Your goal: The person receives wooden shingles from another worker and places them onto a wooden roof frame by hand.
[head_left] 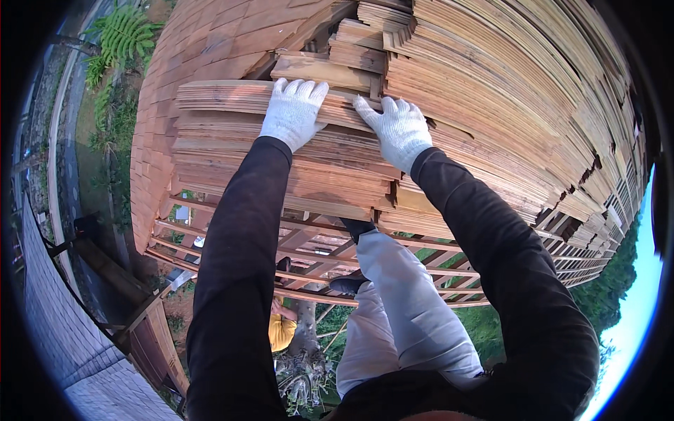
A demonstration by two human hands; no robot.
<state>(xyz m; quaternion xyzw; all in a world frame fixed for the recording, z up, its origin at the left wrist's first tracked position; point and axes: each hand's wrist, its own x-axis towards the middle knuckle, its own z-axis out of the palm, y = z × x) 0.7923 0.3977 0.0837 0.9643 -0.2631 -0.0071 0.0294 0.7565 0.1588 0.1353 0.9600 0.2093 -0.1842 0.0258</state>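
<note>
A stack of thin wooden shingles [221,96] lies crosswise on the sloping roof in front of me. My left hand [292,116], in a white knit glove, has its fingers hooked over the stack's far edge, near the middle. At the right part of the same stack, my right hand [401,132], gloved alike, grips with the thumb apart from the fingers. Both palms hide part of the wood. More stacked shingles [330,172] lie directly below, on the near side.
Large rows of stacked shingles [491,91] cover the right side. Laid shingles [203,42] form the roof at left. Open wooden battens [421,259] run under my legs, with gaps showing ground far below. A person in yellow [282,330] is below, near a tree trunk [305,330].
</note>
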